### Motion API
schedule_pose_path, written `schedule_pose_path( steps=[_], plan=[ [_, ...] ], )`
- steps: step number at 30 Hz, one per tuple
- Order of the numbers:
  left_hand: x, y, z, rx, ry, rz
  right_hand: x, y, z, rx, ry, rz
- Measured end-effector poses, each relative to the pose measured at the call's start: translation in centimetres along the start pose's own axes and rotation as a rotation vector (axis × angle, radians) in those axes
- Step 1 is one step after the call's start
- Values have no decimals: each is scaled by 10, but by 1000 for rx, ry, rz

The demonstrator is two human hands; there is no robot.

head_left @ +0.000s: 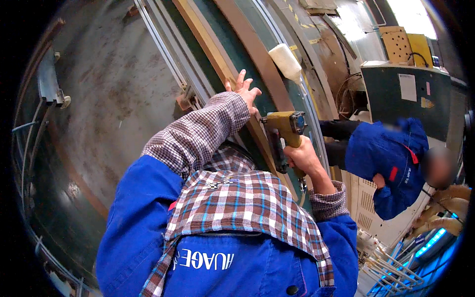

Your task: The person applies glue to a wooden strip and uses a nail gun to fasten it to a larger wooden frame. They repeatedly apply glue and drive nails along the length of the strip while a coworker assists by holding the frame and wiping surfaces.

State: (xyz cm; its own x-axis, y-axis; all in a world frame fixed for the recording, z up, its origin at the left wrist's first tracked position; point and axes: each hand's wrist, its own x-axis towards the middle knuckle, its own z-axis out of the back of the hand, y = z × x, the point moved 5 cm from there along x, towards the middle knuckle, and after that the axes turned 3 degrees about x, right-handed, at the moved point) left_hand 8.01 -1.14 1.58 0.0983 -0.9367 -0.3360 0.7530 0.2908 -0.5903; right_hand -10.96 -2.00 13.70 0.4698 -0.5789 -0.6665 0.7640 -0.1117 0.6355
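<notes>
My right hand (306,157) is wrapped round the grip of a yellow and black pneumatic nail gun (284,123). The tool's front end sits over a long pale wooden strip (210,42), but whether it touches the wood is unclear. Just ahead of it, my left hand (242,93) rests on the strip with its fingers spread, holding nothing. A wider brown board (255,47) runs alongside to the right. Beyond my hands, a white bottle with a tapered tip (285,62) lies beside the brown board.
Metal rails (166,47) border the workbench on the left. A person in blue (381,158) is at the right, near a dark green cabinet (425,96). White racks (396,272) stand at the lower right. A hose hangs below the tool.
</notes>
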Motion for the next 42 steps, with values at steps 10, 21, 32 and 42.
schedule_pose_path(
  steps=[10,21,32,42],
  plan=[
    [0,0,1,12,4,-3,-3,8,-1,-13,21,-53],
    [-25,-12,18,14,-251,-232,-63,-47,-7,77,-176,-35],
    [-19,-23,-8,186,-226,-648,-91,-109,-50,44,-365,158],
    [2,-8,-23,47,-210,-744,-83,-114,-55,-21,-365,146]
  ],
)
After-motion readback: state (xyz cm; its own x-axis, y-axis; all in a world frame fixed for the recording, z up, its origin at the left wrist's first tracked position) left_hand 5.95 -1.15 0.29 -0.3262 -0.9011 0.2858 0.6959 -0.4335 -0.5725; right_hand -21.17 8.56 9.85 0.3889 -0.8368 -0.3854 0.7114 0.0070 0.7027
